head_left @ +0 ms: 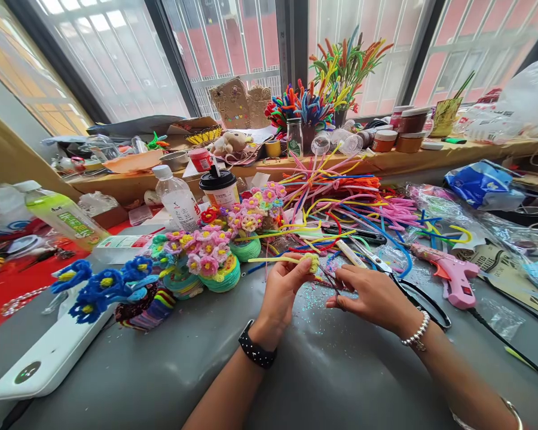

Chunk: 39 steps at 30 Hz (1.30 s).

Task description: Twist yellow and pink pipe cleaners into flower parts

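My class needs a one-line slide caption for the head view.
The left hand holds a yellow fuzzy piece, the right hand scissors close to it, with pink flowers nearby.

A small, fuzzy head of pale yellow pipe cleaner (314, 261), bunched into a compact, rounded clump, is held up off the grey bench (305, 382), pinched in the left hand's fingers (303, 267). To the left of this head, a straight pale yellow stem (266, 260) of the same fuzzy material sticks out almost level, its far end free; the fingers cover the place where the two would meet. Just to the right of the head is a small pair of dark scissors (330, 278), gripped by the right hand's fingers (346, 277). Their slim blades slant up toward the head, too fine to tell whether they touch it.
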{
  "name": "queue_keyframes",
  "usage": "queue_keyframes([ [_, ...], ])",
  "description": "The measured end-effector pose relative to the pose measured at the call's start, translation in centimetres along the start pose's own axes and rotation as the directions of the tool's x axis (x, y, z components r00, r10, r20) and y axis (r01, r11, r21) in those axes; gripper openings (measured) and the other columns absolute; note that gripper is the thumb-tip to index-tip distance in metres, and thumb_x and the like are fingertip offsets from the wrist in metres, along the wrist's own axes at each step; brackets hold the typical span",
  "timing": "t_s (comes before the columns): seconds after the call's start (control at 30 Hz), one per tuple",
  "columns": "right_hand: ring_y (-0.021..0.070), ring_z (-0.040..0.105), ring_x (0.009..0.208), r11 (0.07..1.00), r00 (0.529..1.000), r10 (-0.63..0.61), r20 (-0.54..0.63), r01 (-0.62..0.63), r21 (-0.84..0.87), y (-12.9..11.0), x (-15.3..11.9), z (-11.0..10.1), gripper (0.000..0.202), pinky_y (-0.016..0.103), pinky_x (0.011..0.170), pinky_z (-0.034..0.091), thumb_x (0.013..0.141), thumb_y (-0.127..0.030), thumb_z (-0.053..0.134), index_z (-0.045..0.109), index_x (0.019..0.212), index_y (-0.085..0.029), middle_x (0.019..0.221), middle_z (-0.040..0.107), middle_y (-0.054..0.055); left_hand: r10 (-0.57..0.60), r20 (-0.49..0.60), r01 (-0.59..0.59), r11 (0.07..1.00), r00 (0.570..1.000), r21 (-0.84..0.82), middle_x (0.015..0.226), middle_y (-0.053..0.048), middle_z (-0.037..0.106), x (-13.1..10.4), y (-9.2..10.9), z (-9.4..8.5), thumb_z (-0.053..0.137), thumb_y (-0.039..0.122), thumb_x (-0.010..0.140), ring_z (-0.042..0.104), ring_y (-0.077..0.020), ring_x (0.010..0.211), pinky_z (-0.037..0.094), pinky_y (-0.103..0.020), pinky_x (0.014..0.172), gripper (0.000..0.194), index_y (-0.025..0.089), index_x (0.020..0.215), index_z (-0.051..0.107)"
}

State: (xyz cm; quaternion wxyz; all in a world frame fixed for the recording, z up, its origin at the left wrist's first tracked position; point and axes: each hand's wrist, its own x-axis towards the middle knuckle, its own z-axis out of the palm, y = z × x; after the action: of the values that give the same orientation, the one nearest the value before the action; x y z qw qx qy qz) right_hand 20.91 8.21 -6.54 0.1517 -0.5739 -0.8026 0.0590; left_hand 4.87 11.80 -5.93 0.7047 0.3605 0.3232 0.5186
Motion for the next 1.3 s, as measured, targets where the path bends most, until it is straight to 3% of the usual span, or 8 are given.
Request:
queue_keyframes([
  [0.33,0.0130,0.049,0.060,0.993,0.999,-0.009,0.047,0.003,0.115,-0.1,0.1,-0.1,0.044,0.023,0.052,0.030,0.073,-0.060,0.038,0.047,0.062,-0.018,0.067,0.056,0.001,0.039,0.022,-0.040,0.999,0.999,0.030,0.072,0.000,0.059,0.1,-0.1,-0.1,0.065,0.018,0.064,0.055,-0.0077,0.067,0.045,-0.019,0.063,0.011,0.013,0.069,0.056],
  [0.7,0.0101,0.039,0.052,0.916,0.986,-0.089,0.141,0.026,0.400,-0.4,0.4,0.1,0.048,0.022,0.049,0.026,0.074,-0.061,0.037,0.044,0.056,-0.016,0.056,0.046,-0.001,0.072,0.054,-0.074,0.997,0.996,0.032,0.071,0.001,0.059,0.1,-0.3,-0.2,0.064,0.018,0.066,0.055,-0.0081,0.067,0.045,-0.021,0.064,0.011,0.015,0.071,0.055],
  [0.97,0.0089,0.034,0.050,0.903,0.993,-0.097,0.063,0.061,0.426,-0.5,0.7,0.2,0.053,0.022,0.050,0.025,0.076,-0.060,0.032,0.033,0.046,-0.016,0.049,0.033,-0.003,0.073,0.010,-0.073,0.997,0.997,0.004,0.068,0.002,0.059,0.3,-0.4,-0.4,0.065,0.019,0.065,0.054,-0.0070,0.065,0.045,-0.021,0.065,0.014,0.014,0.072,0.054],
  [1.3,0.0103,0.039,0.053,0.832,0.976,-0.150,0.157,0.039,0.554,-0.3,0.4,1.1,0.055,0.022,0.051,0.029,0.074,-0.065,0.026,0.047,0.060,-0.016,0.055,0.045,-0.002,0.070,0.048,-0.071,0.997,0.996,0.017,0.071,0.000,0.059,0.1,-0.2,-0.2,0.064,0.017,0.066,0.054,-0.0076,0.067,0.045,-0.020,0.063,0.011,0.014,0.071,0.055],
])
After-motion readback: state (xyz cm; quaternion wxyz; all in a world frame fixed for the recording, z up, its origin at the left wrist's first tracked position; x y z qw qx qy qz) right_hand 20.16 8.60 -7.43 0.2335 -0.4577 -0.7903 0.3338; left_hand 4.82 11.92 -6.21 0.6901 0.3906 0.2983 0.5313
